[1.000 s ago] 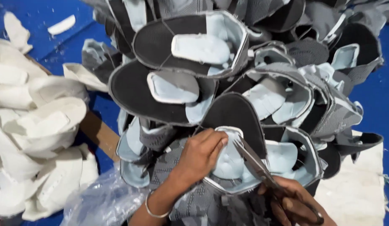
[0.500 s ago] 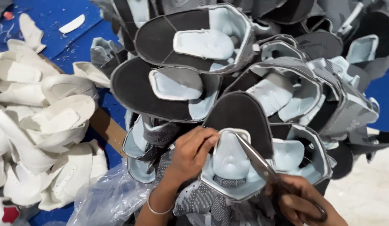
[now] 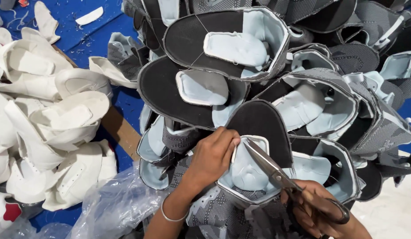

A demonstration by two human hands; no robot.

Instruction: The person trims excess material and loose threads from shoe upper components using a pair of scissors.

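Both forearms are bare, with no sleeves in view. The left hand [image 3: 212, 157] has a thin silver bangle [image 3: 170, 216] around its wrist. The right hand [image 3: 318, 212] shows no ring or band.

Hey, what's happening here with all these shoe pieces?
A person is working on a grey shoe upper with a pale blue lining. Their left hand pins its edge while the right hand holds scissors, blades pointing at the lining's rim. Behind it lies a heap of grey uppers; white shoe pieces are stacked to the left on a blue surface.
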